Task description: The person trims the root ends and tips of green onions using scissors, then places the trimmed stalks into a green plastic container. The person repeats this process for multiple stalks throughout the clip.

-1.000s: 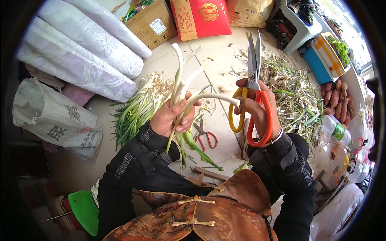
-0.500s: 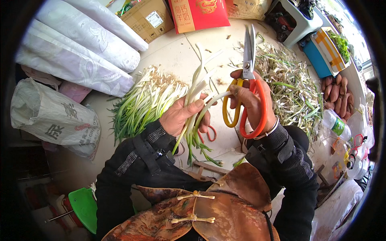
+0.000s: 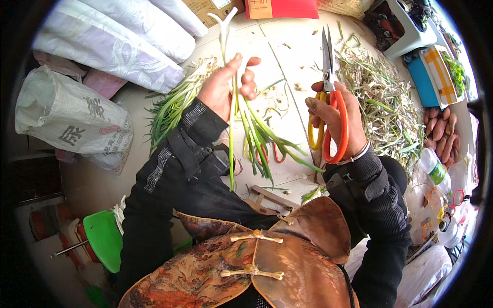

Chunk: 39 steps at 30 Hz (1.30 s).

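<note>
My left hand [image 3: 222,86] is closed around a small bunch of scallions [image 3: 251,131]. Their white ends point up and away, and the green leaves fan down toward my lap. In my right hand [image 3: 340,117] is a pair of scissors [image 3: 328,84] with one yellow and one orange-red handle loop. The blades point away from me, nearly together and apart from the scallions. Beyond my left forearm lies a heap of scallions [image 3: 172,110], partly hidden by that arm. To the right of the scissors spreads a pile of dry trimmings [image 3: 387,113].
Red-handled loops [image 3: 280,153] show on the floor behind the hanging leaves. A white woven sack [image 3: 72,120] and rolled pale fabric [image 3: 123,46] are at left, beside a green plastic piece [image 3: 104,240]. At right are a blue box [image 3: 425,82], sweet potatoes [image 3: 440,131] and plastic bottles [image 3: 434,167].
My left hand has moved farther from me with the scallions, and their leaves hang more spread out. The stem that reached toward my right hand is now away from it. The view has shifted slightly.
</note>
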{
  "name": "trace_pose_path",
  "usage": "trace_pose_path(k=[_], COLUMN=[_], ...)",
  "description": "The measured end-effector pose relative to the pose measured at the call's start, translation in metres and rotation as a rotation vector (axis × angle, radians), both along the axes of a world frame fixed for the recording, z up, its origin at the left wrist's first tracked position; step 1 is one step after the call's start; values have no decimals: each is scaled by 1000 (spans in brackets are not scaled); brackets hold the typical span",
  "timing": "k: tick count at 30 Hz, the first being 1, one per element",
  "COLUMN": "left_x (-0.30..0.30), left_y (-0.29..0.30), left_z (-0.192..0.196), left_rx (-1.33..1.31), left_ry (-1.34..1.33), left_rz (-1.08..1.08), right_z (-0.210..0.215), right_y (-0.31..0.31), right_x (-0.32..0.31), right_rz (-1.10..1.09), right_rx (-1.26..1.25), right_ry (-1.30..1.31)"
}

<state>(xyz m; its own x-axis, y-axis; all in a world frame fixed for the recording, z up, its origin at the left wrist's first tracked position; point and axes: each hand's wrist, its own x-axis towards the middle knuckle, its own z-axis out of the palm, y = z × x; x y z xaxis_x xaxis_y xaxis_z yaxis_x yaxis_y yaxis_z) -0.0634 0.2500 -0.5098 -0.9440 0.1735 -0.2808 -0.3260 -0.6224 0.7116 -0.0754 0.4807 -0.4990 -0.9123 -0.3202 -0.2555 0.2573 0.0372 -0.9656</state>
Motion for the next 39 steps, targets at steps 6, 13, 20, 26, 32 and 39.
trace_pose_path(k=[6,13,20,26,32,39], left_x=[-5,-3,-1,7,10,16], left_y=[-36,-68,-106,-136,-133,-132], left_z=[8,8,17,19,27,39], left_rx=[152,242,392,460,456,364], left_ry=[68,114,292,325,442,568], left_rz=[112,201,323,508,450,344], right_z=[2,4,10,5,1,-1], right_y=[5,13,15,8,9,15], right_x=[0,-1,7,20,28,39], right_rz=[-21,-42,39,196,319,458], right_rx=[29,72,61,103,205,312], right_ry=[4,-9,-3,-20,125,161])
